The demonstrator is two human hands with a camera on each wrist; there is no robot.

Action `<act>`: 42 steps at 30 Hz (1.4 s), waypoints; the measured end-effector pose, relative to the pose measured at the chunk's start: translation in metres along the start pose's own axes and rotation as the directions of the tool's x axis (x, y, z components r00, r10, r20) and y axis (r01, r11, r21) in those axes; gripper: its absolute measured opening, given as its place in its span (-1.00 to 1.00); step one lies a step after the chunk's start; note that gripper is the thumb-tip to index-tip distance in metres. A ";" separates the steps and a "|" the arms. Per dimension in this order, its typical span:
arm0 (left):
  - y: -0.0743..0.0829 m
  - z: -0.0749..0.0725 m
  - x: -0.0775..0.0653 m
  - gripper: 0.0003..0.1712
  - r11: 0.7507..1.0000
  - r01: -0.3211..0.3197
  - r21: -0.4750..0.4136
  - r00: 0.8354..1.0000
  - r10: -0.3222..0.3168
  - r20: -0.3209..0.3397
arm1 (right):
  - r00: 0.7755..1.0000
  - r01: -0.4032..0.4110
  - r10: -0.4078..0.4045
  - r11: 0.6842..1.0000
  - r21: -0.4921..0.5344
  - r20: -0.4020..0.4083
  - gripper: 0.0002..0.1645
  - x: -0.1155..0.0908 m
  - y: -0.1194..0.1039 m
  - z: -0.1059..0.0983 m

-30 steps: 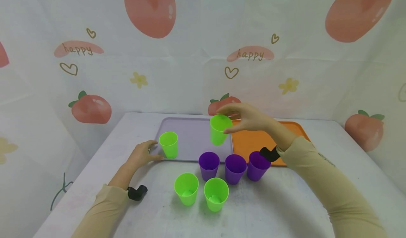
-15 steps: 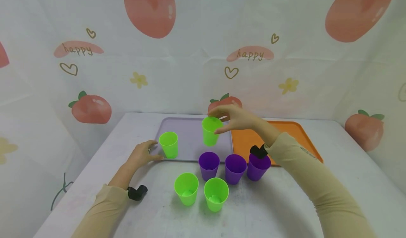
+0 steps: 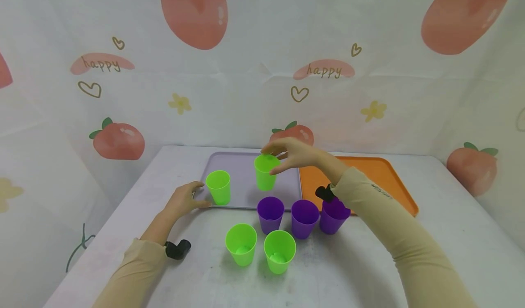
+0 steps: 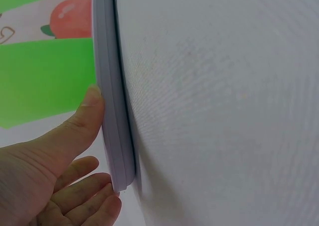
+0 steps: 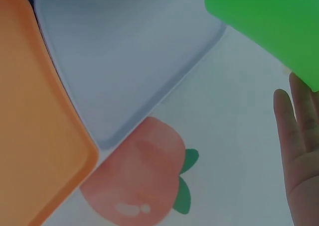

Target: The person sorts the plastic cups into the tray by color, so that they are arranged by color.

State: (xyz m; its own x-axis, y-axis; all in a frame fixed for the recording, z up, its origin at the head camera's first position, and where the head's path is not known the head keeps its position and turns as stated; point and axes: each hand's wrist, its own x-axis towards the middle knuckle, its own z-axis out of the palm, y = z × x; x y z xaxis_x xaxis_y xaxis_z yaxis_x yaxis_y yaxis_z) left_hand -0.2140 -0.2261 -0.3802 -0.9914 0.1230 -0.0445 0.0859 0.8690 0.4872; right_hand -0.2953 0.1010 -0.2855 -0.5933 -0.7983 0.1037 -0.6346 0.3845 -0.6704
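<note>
In the head view my right hand (image 3: 292, 154) grips a green cup (image 3: 265, 177) by its upper part, thumb on the near side. This cup is upright over the lilac tray (image 3: 242, 162); in the right wrist view its green wall (image 5: 269, 27) fills the top right corner. My left hand (image 3: 183, 201) rests at the tray's front left corner, its thumb (image 4: 91, 99) against the rim (image 4: 112, 111) and its other fingers loosely bent beside the corner. Just right of it, a second green cup (image 3: 218, 188) stands upright in the tray.
Three purple cups (image 3: 270, 212) stand in a row before the trays. Closer to me are two green cups (image 3: 241, 244) (image 3: 279, 252), upright. An orange tray (image 3: 369, 173) adjoins the lilac one on the right, partly behind my right forearm. A printed cloth (image 3: 242, 71) hangs behind the table.
My right hand has carried its green cup leftward and slightly down, farther over the lilac tray. The left hand and the standing cups have stayed in place.
</note>
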 end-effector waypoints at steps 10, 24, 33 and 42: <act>0.001 0.000 0.000 -0.20 1.000 0.003 0.015 1.000 -0.003 -0.002 | 0.999 -0.008 0.009 0.999 -0.036 0.040 -0.28 0.016 0.006 0.006; -0.006 0.002 0.003 -0.13 0.999 -0.042 0.009 0.999 0.042 -0.029 | 0.990 -0.053 0.059 0.997 -0.047 0.130 -0.27 0.039 0.006 0.019; 0.001 -0.001 -0.001 -0.19 1.000 -0.010 0.023 1.000 0.010 -0.006 | 0.980 -0.028 0.038 0.998 -0.058 0.195 -0.27 0.048 0.002 0.027; -0.001 0.001 0.001 -0.19 1.000 0.001 0.007 1.000 -0.001 -0.005 | 0.967 -0.027 0.051 0.995 -0.097 0.248 -0.23 0.054 0.000 0.032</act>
State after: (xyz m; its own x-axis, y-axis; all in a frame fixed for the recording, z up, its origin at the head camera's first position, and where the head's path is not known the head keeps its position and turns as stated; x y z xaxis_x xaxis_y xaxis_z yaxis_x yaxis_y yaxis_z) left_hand -0.2153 -0.2264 -0.3816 -0.9920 0.1198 -0.0403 0.0858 0.8725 0.4810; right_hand -0.3113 0.0424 -0.3032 -0.4832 -0.8678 -0.1160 -0.6630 0.4492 -0.5989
